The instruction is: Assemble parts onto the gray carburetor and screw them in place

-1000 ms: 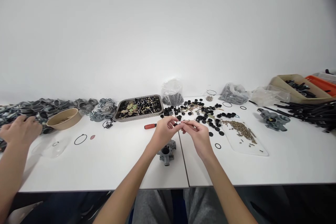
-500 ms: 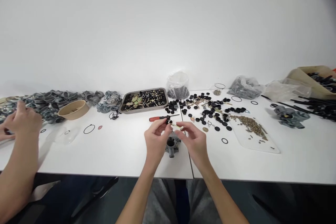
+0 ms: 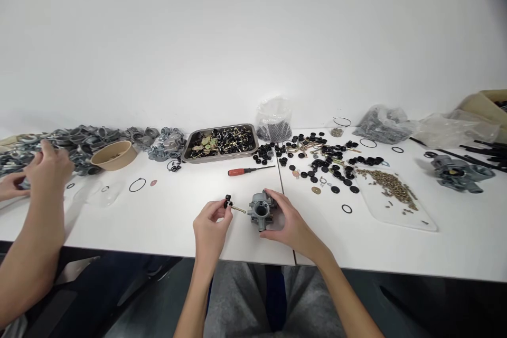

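My left hand (image 3: 212, 227) pinches a thin brass screw with a black knob (image 3: 237, 208) between thumb and fingers, its rod pointing right. Just right of that stands a grey metal carburetor (image 3: 260, 210) on the white table, its round bore facing me. My right hand (image 3: 288, 224) is wrapped around the carburetor's right side, fingers at the top and thumb low in front. Behind both hands lies a red-handled screwdriver (image 3: 237, 172), its shaft pointing right.
A metal tray (image 3: 186, 157) of small parts and a bag of springs (image 3: 274, 129) stand behind. Black caps (image 3: 335, 189) are scattered right, beside a white tray (image 3: 380, 214) of brass bits. On the left, a co-worker's hands (image 3: 47, 166) are near piled grey castings (image 3: 85, 142) and a tan bowl (image 3: 129, 157).
My hands have moved apart. The left carried the black-knobbed screw left and down; the right let go of it and took hold of the carburetor. The view has shifted slightly.
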Motion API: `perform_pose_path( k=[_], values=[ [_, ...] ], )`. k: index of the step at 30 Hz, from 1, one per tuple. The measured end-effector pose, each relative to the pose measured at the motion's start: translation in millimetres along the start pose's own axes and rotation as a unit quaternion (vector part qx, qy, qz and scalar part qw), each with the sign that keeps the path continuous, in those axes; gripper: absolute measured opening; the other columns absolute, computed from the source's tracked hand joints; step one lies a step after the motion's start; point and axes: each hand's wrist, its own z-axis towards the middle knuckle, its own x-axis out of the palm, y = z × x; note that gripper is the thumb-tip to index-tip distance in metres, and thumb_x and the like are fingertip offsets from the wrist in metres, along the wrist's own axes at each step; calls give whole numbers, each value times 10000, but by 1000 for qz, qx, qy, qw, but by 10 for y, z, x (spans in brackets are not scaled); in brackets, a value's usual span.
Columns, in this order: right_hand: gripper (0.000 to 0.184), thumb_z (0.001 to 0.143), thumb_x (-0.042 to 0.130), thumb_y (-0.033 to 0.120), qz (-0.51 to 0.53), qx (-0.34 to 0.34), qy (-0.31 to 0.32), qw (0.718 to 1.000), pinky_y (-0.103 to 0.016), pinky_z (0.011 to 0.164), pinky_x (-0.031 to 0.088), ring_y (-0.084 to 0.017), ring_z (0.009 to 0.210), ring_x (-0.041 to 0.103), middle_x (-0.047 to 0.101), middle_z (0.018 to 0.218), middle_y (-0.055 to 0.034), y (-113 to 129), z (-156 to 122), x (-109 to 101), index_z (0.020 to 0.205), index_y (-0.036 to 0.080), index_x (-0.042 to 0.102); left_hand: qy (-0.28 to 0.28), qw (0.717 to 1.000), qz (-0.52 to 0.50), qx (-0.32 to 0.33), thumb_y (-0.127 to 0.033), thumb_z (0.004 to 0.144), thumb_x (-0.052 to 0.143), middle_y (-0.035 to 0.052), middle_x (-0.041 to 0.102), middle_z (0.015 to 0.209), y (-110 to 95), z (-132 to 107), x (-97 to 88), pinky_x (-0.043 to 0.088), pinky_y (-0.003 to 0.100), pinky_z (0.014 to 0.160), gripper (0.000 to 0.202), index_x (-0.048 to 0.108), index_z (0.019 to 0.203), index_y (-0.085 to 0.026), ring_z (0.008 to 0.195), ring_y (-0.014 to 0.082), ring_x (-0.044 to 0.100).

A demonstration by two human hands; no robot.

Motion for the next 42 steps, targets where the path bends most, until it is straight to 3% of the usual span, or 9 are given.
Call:
perform_pose_path(
  k=[10, 17, 21, 26, 28, 31, 35, 39, 42],
  values=[
    [871, 756, 763, 424, -9, -7, -11, 1000, -424, 1138, 382, -266, 1404, 335, 322, 1522, -31, -27, 1, 3, 1485, 387, 288, 27, 998, 40, -39, -373, 741, 631, 51, 669, 750, -50, -13, 2, 519, 300, 654, 288, 724, 887, -143, 653, 162, 618],
    [872, 762, 759, 421, -24, -7, -15, 1000, -426, 1143, 384, -262, 1404, 331, 323, 1520, -36, -25, -12, 17, 1493, 377, 285, 60, 986, 127, -90, -397, 751, 604, 54, 669, 719, -255, -23, -62, 480, 312, 617, 279, 715, 841, -158, 642, 189, 610],
    [872, 761, 758, 419, -32, -28, -19, 999, -424, 1162, 363, -258, 1401, 337, 339, 1512, -50, -34, -3, 61, 1495, 341, 295, 114, 978, 171, -42, -372, 817, 549, 47, 630, 690, -380, -82, 43, 431, 301, 585, 251, 704, 767, -181, 610, 176, 574],
    [866, 759, 757, 420, -41, -49, -26, 998, -428, 1161, 363, -266, 1399, 343, 344, 1512, -61, -65, 5, 70, 1495, 318, 312, 106, 974, 201, 18, -344, 932, 371, 55, 566, 726, -456, -283, 224, 393, 289, 545, 361, 649, 770, -179, 582, 157, 540],
    [869, 753, 763, 415, -39, -48, -18, 998, -422, 1164, 358, -266, 1396, 351, 346, 1512, -55, -65, -4, 48, 1495, 328, 318, 114, 974, 194, 26, -339, 942, 360, 53, 555, 731, -446, -308, 202, 395, 290, 559, 365, 643, 777, -178, 596, 158, 538],
    [885, 747, 767, 429, -31, -30, -8, 999, -414, 1154, 371, -265, 1398, 349, 338, 1518, -37, -52, -27, 18, 1499, 361, 306, 175, 975, 138, 14, -367, 938, 408, 35, 535, 689, -396, -246, 60, 402, 287, 574, 373, 665, 742, -181, 593, 148, 526],
    [907, 738, 779, 433, -29, -24, 2, 999, -427, 1151, 372, -273, 1403, 341, 335, 1519, -40, -37, -53, 9, 1504, 373, 297, 241, 969, 3, -56, -381, 866, 568, 26, 598, 724, -310, -130, -118, 462, 277, 586, 287, 731, 999, -186, 577, 132, 549],
    [912, 745, 772, 454, -29, -24, 3, 999, -443, 1151, 368, -282, 1405, 339, 327, 1520, -60, -32, -61, 15, 1513, 358, 291, 221, 971, -66, -66, -340, 825, 635, 48, 666, 739, -221, -122, -110, 512, 292, 643, 256, 748, 984, -173, 623, 152, 608],
    [918, 747, 767, 472, -30, -21, 2, 999, -448, 1150, 369, -282, 1407, 336, 321, 1524, -59, -40, -59, 22, 1516, 367, 278, 192, 980, -55, -25, -317, 840, 620, 52, 671, 731, -169, -170, -56, 514, 292, 642, 220, 751, 935, -168, 630, 158, 615]
  ],
)
